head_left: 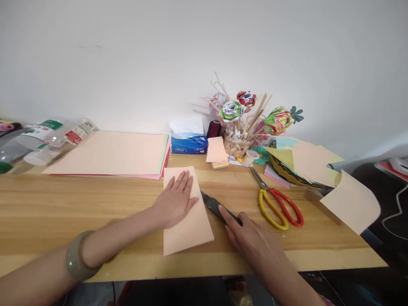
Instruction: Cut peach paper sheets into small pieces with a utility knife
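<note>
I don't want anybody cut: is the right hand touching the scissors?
Apart. The head view shows wooden tabletop between the right hand and the scissors.

Matt paper sheet (191, 227), dull plastic cutter handle (216, 208), smooth wood tabletop (95, 197), glossy plastic tissue pack (188, 144)

Cannot see the peach paper (199, 225) beneath the left hand (174, 208), nor the rear of the cutter (214, 205) inside the right hand (250, 238). Cannot make out the tip of the blade (203, 196) beside the paper's edge. Lose 2 forearms (124, 240) and part of a green-capped bottle (17, 146) at the frame's edges. Cannot read the small print on the blue tissue pack (188, 145). Cannot identify the dim things (239, 293) below the table (79, 212), nor see the foot of the thread spool (213, 128) behind the peach slips (216, 149).
</note>
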Available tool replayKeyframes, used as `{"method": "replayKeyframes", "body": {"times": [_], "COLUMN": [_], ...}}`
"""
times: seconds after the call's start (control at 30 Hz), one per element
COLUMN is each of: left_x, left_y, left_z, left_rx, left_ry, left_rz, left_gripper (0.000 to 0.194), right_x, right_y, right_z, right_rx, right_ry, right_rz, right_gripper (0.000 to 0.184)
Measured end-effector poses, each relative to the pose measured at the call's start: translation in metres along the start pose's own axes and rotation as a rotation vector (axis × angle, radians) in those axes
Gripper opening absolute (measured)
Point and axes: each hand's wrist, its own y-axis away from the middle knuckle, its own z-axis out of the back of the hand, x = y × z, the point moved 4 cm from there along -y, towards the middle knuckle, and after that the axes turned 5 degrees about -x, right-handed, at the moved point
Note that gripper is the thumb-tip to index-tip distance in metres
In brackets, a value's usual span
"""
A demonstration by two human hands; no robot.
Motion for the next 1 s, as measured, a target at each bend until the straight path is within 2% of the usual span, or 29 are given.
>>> {"method": "replayKeyframes", "body": {"times": [0.17,0.33,0.6,0.87,1.0], "left_x": [0.001,0.001,0.002,0.001,0.001], "left_y": [-0.001,0.0,-0.001,-0.001,-0.001], "left_z": [-0.002,-0.003,-0.004,-0.001,0.0], "left_rx": [-0.059,-0.02,-0.057,0.006,-0.007], "left_ry": [0.0,-0.02,0.01,-0.001,0.006], "left_rz": [-0.019,-0.006,-0.023,0.002,0.003], "left_gripper": [0.065,0.066,0.065,0.066,0.065], "right_x": [-0.002,-0.003,-0.007,-0.007,-0.007], "right_y": [-0.007,-0.016,-0.024,-0.037,-0.047], "right_z": [-0.005,-0.01,-0.015,-0.012,-0.01], "right_rx": [0.026,0.086,0.205,0.355,0.395], "right_ry": [-0.004,-0.012,-0.022,-0.027,-0.031], "right_rz": [-0.03,-0.033,-0.035,-0.078,-0.09], "right_gripper": [0.036,0.039,0.044,0.046,0.045]}}
